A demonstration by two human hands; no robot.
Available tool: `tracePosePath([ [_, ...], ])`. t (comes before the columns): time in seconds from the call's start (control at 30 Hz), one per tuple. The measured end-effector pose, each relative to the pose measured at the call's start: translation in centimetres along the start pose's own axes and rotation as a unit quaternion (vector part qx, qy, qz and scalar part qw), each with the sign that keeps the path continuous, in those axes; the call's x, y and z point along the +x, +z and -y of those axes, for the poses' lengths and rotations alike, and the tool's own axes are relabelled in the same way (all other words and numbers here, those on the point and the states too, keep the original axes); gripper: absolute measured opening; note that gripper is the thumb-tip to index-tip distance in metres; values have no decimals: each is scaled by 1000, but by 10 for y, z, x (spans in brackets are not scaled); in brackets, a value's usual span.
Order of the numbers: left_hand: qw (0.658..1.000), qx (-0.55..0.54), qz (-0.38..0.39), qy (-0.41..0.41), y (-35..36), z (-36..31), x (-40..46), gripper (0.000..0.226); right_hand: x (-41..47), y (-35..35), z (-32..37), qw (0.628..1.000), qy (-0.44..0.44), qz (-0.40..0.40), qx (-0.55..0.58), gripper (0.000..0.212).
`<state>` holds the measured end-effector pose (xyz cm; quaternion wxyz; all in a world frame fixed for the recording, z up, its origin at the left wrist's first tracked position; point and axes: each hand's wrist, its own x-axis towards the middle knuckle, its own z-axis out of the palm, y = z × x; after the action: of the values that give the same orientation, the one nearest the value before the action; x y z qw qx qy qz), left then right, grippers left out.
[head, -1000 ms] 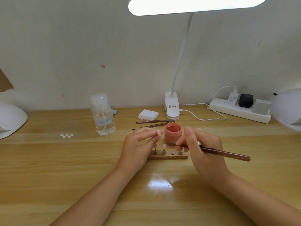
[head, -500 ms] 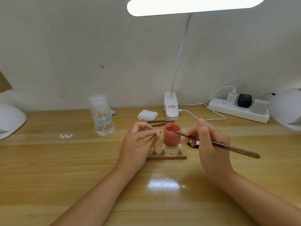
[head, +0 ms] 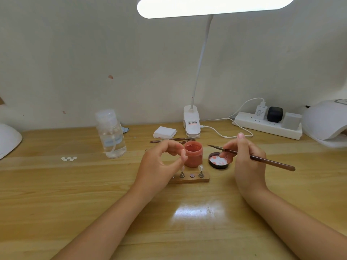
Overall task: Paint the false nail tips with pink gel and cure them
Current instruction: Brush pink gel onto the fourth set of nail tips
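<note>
Desk (head: 56, 194); jar (head: 193, 154) beside left hand (head: 159, 166)

On the bench (head: 56, 194) in front of us stands the gel jar (head: 193, 154), with its lid (head: 218, 162) lying just to its right and the nail stand (head: 189, 178) just before it. Behind the jar lie spare brushes (head: 171, 140), then a stack of pads (head: 164, 132) and the lamp base (head: 191, 124) by the wall. A bottle (head: 111, 136) stands to the left, small discs (head: 69, 158) further left. A power strip (head: 266, 126) sits at the back right, with curing lamps at the far right (head: 326, 122) and far left (head: 8, 139).
</note>
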<state>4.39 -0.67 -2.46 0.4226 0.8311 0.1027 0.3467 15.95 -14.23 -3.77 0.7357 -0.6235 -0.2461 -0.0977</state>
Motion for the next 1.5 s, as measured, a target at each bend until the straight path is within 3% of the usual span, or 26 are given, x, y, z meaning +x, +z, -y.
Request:
tracePosePath([
  [0.27, 992, 82, 93, -27, 7, 0, 4, 32, 1, -1, -1, 1000, 14, -5, 2, 46],
  [0.87, 985, 115, 128, -31, 13, 9, 6, 35, 0, 0, -2, 1000, 11, -1, 15, 45],
  [1.03, 983, 121, 135, -42, 3, 7, 8, 47, -2, 0, -2, 1000, 1, 14, 18, 45],
  [1.23, 967, 130, 207, -70, -23, 22, 5, 50, -9, 0, 1, 996, -52, 77, 14, 44],
  [1.5, 987, 82, 138, 16, -19, 30, -3, 47, -26, 8, 2, 954, -227, 167, -106, 44],
])
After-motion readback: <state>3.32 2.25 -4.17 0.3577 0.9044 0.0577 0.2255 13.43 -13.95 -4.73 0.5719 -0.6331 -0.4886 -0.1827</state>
